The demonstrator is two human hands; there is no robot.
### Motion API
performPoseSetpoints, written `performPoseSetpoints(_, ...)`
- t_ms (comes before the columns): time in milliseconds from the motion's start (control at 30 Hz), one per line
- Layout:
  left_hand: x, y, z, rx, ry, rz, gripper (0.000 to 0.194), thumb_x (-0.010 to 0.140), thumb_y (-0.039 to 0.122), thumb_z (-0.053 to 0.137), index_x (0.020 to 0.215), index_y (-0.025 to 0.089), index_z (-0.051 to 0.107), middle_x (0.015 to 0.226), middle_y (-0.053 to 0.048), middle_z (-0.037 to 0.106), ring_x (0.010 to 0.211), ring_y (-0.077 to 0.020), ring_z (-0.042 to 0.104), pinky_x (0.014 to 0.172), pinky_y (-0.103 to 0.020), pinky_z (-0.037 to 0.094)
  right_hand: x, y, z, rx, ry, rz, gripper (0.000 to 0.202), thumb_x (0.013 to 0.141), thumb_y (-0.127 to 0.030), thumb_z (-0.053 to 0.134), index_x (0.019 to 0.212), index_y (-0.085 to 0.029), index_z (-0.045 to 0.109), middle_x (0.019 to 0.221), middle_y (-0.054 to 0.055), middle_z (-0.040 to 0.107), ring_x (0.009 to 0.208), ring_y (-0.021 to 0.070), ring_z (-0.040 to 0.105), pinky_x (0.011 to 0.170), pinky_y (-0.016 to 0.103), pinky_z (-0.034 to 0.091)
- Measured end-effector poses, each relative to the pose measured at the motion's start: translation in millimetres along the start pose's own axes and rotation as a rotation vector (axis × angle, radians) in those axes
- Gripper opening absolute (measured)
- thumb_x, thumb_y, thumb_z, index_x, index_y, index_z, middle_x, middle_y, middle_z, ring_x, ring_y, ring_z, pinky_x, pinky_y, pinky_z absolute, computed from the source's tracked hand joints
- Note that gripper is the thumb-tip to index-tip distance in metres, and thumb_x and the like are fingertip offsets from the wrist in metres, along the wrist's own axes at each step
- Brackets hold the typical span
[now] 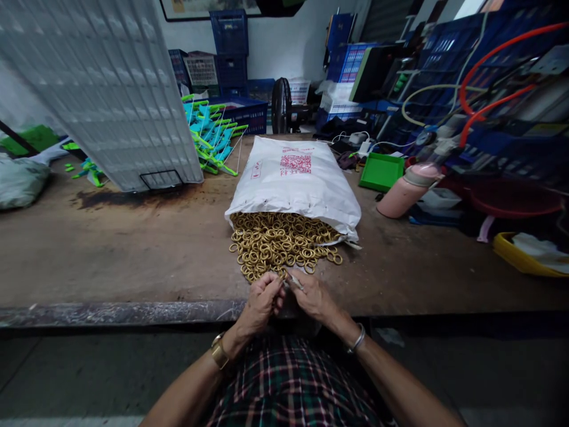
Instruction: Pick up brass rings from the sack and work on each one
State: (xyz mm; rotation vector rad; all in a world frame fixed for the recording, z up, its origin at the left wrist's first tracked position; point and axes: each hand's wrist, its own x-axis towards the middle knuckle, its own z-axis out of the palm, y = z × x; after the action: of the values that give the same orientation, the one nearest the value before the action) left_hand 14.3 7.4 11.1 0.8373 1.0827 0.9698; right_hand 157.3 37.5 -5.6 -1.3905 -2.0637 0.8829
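Observation:
A white printed sack (288, 178) lies on the workbench with its mouth facing me. Many gold-coloured rings (269, 246) spill out of it in a pile. At the pile's near edge, my left hand (264, 299) pinches a gold-coloured ring (283, 273) between thumb and fingers. My right hand (317, 299) is closed around a small pale tool (296, 281), its tip close to that ring. The tool's exact kind is too small to make out. Both hands are close together over the bench's front edge.
A tall translucent ribbed panel (111, 89) stands on the workbench (133, 249) at left, beside green and blue plastic pieces (213, 133). To the right are a green tray (382, 171), a pink bottle (406, 191) and a yellow tray (524, 261). A black fan (281, 105) and blue crates stand behind.

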Motion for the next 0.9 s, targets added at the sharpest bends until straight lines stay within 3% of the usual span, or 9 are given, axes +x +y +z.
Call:
performPoseSetpoints(300,6,-10,-5.1,0.142,-0.008,0.069,0.031,0.078,0.048,0.048,0.070,0.018,0.045,0.052,0.006,0.045,0.040,-0.0053,0.036,0.039,-0.017,0.030,-2,-4,4,-0.220,-0.103,-0.006,0.026,0.065,-0.006,0.038,0.082,-0.018,0.054,0.071,0.004,0.058,0.064,0.0142,0.048,0.061,0.024,0.031)
performPoseSetpoints(467,2,-9,-5.7,0.244,0.003,0.183,0.031,0.079,0.046,0.048,0.067,0.017,0.045,0.053,0.005,0.045,0.045,-0.0063,0.040,0.044,-0.019,0.032,-1,-3,2,-0.294,-0.171,0.017,0.031,0.065,-0.006,0.039,0.090,-0.017,0.054,0.075,0.005,0.061,0.064,0.0146,0.050,0.059,0.024,0.029)
performPoseSetpoints(533,-6,-4,-4.0,0.266,-0.047,0.205,0.031,0.080,0.045,0.048,0.066,0.017,0.046,0.053,0.005,0.045,0.046,-0.0064,0.040,0.047,-0.019,0.033,1,1,1,-0.331,-0.172,0.052,0.028,0.071,-0.008,0.039,0.092,-0.016,0.054,0.075,0.006,0.062,0.064,0.0145,0.050,0.057,0.024,0.028)
performPoseSetpoints(700,-20,8,-0.3,0.131,-0.231,0.052,0.032,0.079,0.048,0.049,0.072,0.017,0.049,0.052,0.004,0.049,0.042,-0.0056,0.039,0.042,-0.018,0.029,7,7,-3,-0.421,-0.054,0.179,0.017,0.080,-0.015,0.039,0.087,-0.017,0.054,0.069,0.005,0.060,0.057,0.0125,0.048,0.053,0.025,0.023)
performPoseSetpoints(800,-16,4,-4.2,-0.046,-0.183,-0.054,0.035,0.079,0.050,0.048,0.073,0.015,0.051,0.049,0.004,0.045,0.038,-0.0044,0.035,0.037,-0.016,0.024,11,5,0,-0.407,0.028,0.177,0.014,0.082,-0.017,0.040,0.085,-0.018,0.053,0.070,0.004,0.061,0.060,0.0125,0.050,0.053,0.025,0.023)
performPoseSetpoints(900,-10,-2,-9.6,-0.201,-0.091,-0.086,0.035,0.075,0.049,0.055,0.073,0.014,0.052,0.063,0.001,0.053,0.042,-0.0037,0.039,0.036,-0.015,0.025,14,0,5,-0.414,0.070,0.177,0.013,0.085,-0.024,0.041,0.085,-0.019,0.053,0.073,0.004,0.062,0.063,0.0135,0.053,0.054,0.025,0.024)
